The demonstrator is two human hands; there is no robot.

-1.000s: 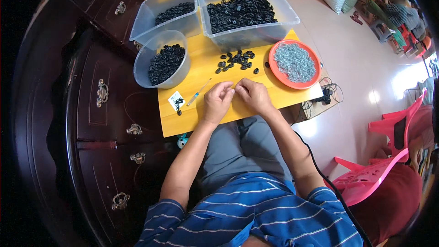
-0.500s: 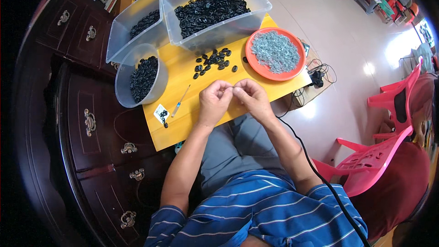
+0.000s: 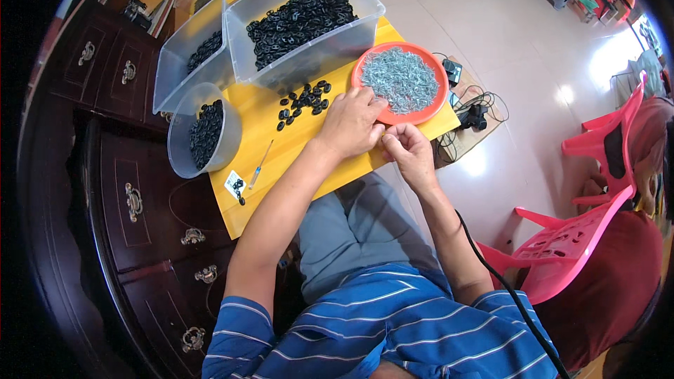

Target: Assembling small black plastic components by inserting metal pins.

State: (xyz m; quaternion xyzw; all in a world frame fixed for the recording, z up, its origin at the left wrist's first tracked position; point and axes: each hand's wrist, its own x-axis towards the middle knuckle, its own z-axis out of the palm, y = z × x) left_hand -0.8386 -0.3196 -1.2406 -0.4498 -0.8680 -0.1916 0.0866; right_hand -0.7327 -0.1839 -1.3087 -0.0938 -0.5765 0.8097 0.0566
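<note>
My left hand reaches over the near left rim of an orange-red plate. Its fingertips are at a heap of small, thin silvery metal pieces, with a gap between the index finger and thumb. Just below the plate, my right hand is closed in a pinch close to the left thumb; what it holds is too small to make out. Left of my left hand, several small black oval parts lie loose on the yellow tabletop.
A large clear bin, a smaller one and a round tub hold more black parts. A thin screwdriver lies by a white card. A black cable passes my right arm. Pink chairs stand right.
Both hands have moved right; they were together in front of the loose black parts. The left has parted from the right and gone up to the plate. The view has shifted slightly.
</note>
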